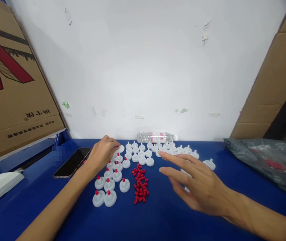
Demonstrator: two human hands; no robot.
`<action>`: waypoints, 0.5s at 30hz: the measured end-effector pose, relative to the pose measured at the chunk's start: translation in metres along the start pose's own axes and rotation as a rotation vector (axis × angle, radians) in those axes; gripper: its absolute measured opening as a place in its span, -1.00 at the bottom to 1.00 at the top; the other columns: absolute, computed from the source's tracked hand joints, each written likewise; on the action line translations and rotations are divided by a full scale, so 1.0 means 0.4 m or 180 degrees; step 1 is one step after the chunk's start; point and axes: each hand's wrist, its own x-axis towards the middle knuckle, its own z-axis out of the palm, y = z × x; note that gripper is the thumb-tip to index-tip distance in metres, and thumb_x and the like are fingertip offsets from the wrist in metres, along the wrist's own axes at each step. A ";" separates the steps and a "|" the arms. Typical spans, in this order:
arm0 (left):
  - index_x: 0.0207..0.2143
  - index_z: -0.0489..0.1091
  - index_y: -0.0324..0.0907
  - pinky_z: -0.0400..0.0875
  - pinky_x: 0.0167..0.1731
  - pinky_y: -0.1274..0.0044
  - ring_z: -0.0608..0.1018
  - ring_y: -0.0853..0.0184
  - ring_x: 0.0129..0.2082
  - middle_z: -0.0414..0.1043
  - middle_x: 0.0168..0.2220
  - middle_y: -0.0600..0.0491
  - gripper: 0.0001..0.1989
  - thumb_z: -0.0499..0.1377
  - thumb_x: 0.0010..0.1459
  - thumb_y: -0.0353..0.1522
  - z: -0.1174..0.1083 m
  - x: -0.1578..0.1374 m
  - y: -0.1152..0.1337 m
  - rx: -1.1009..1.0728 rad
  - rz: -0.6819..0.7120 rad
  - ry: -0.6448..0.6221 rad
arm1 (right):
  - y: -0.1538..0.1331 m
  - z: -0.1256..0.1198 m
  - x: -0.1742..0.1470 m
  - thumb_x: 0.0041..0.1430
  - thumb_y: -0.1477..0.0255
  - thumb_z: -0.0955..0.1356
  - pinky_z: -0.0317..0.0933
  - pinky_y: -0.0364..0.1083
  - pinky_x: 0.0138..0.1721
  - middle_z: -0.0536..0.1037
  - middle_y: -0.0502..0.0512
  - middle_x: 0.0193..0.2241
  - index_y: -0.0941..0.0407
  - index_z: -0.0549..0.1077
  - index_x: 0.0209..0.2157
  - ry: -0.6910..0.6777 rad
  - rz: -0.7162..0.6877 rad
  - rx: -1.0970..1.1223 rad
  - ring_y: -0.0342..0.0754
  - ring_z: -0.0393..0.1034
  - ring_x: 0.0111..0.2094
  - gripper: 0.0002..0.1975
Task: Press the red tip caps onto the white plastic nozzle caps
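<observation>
Closest to the camera are two bare forearms (258, 212), slanting in from the lower left and lower right of the frame. The right hand (200, 184), right of centre, hangs over the blue worktop (173, 221) palm down, its fingers spread apart, the tips beside some plain white lids (150, 162) and partly in front of them. The left hand (102, 152), left of centre, has its fingertips drawn together at the edge of one white lid (121, 148); whether that grip pinches it, I cannot tell.

Below the left hand, white lids with red caps on their spouts (125, 186) stand in a loose double column, two at its near end. In the lower middle, loose red caps (141, 193) lie in a narrow heap between these lids and the right hand. The plain lids, spouts up, fill the centre and run rightward; one sits apart beyond the right hand.

Behind them a clear bottle (157, 137) lies on its side along the white wall (133, 67). A dark phone (72, 163) lies left of the left hand, and a grey plastic bag (261, 164) at the right edge. Cardboard (19, 90) stands at the upper left.
</observation>
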 end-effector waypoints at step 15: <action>-0.26 0.62 -0.10 0.45 -0.22 0.38 0.53 0.13 -0.16 0.62 -0.25 -0.09 -0.73 0.10 0.31 -0.45 0.041 0.007 -0.010 -0.0220 0.0425 0.0028 | 0.000 -0.001 0.000 0.28 0.63 0.24 0.48 0.07 -0.08 0.53 0.35 0.14 0.17 0.44 0.01 -0.0217 -0.0133 -0.0077 0.03 0.58 -0.12 -0.69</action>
